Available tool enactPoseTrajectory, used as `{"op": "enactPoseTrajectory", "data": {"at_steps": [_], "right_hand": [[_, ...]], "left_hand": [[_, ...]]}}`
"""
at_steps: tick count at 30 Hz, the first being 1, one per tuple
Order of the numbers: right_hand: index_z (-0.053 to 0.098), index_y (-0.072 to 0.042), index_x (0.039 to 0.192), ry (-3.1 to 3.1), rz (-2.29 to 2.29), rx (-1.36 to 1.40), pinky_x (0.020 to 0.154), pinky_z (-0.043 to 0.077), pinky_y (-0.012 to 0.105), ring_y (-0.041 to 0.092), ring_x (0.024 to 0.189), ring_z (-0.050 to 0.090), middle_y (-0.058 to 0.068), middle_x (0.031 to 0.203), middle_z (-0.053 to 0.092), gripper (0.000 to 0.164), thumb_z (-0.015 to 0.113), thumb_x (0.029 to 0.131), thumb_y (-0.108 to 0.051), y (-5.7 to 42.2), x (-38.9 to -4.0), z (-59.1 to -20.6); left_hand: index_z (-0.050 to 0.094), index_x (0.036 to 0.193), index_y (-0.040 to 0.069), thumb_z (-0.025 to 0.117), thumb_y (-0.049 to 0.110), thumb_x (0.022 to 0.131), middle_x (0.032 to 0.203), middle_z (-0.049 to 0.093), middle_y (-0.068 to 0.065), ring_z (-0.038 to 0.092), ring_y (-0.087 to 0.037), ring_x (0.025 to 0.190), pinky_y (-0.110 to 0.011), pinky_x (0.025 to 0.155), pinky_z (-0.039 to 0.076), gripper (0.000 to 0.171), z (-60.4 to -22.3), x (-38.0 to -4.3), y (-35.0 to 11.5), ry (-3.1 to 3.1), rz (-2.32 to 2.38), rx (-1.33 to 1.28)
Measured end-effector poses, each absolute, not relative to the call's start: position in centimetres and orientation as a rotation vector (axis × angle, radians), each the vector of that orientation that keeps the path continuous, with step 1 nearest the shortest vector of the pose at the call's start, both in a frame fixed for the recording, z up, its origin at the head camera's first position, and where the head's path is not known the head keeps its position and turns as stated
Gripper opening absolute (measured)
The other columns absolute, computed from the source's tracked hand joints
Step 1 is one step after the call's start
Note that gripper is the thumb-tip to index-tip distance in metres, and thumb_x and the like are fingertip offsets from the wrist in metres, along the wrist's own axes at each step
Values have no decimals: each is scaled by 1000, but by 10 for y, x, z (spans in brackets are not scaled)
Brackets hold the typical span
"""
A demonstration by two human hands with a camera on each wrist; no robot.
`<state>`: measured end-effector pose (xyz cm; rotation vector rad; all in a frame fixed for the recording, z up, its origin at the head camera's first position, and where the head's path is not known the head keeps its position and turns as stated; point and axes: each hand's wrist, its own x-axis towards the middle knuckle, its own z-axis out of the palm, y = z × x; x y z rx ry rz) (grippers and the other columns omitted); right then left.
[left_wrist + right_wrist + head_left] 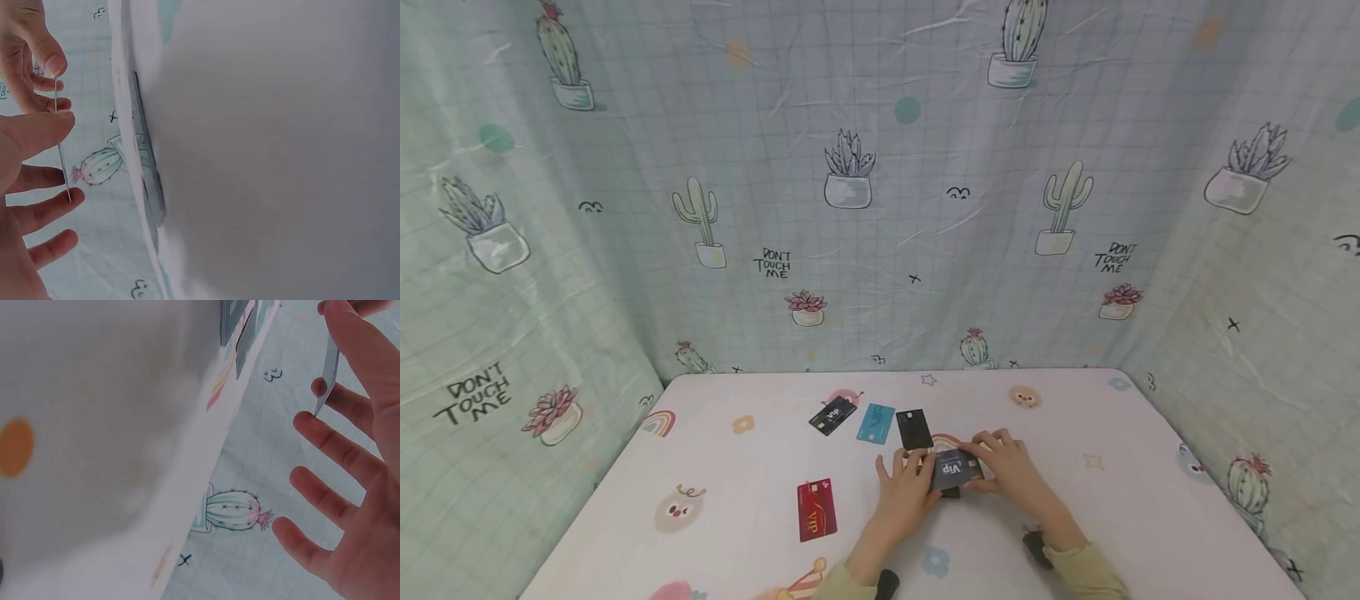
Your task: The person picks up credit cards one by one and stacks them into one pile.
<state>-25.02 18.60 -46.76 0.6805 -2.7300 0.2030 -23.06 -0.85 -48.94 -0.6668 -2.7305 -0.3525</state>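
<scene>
A dark grey VIP card (953, 470) is held between both hands, above the table. My left hand (901, 498) pinches its left end between thumb and fingers. At the opposite end, my right hand (1013, 471) pinches it the same way. The left wrist view catches the card (61, 150) edge-on, with the left thumb (47, 132) on one face. In the right wrist view the card (329, 372) sits between the right thumb and fingertips. Beneath it on the table lies a dark card (951, 492), mostly hidden; the left wrist view shows a thin stack (149, 150) there.
Just behind the hands is a black card (914, 429). A blue VIP card (876, 424) and a black VIP card (833, 415) lie further left. Nearer the front left rests a red VIP card (816, 509). A cactus-print curtain (880, 225) surrounds the white patterned table (730, 467).
</scene>
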Motion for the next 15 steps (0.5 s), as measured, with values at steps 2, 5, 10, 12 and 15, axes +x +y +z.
{"op": "enactPoseTrajectory", "data": {"at_steps": [2, 5, 10, 12, 15], "right_hand": [[60, -18, 113, -2749, 230, 687, 68, 40, 39, 21, 90, 45, 0, 97, 54, 59, 74, 61, -43, 182, -250, -468], [60, -18, 111, -2779, 251, 670, 70, 39, 39, 20, 90, 45, -1, 98, 55, 59, 74, 60, -44, 176, -249, -469], [61, -17, 106, -2811, 301, 631, 71, 39, 39, 20, 90, 44, 0, 97, 55, 58, 77, 57, -44, 166, -246, -469], [62, -16, 104, -2813, 330, 631, 70, 39, 40, 20, 90, 45, 0, 97, 55, 57, 78, 56, -42, 162, -246, -468], [62, -15, 103, -2816, 358, 627, 70, 39, 40, 20, 89, 45, 1, 96, 56, 56, 79, 56, -40, 159, -246, -468]], "left_hand": [[50, 122, 10, 63, 33, 79, 117, 51, -8, 38, -27, 107, -64, 88, 28, 50, -491, -228, -12, -2723, -365, -652], [52, 120, 8, 66, 31, 76, 113, 53, -8, 38, -26, 103, -64, 86, 30, 52, -493, -226, -17, -2697, -370, -654], [52, 122, 9, 67, 29, 76, 116, 54, -6, 39, -25, 106, -65, 90, 27, 53, -492, -225, -25, -2766, -432, -633], [51, 123, 10, 67, 27, 76, 119, 54, -5, 39, -25, 108, -65, 92, 25, 52, -492, -226, -29, -2813, -484, -614], [50, 125, 11, 67, 24, 77, 121, 53, -4, 38, -24, 110, -65, 94, 24, 53, -491, -229, -32, -2860, -568, -600]]}}
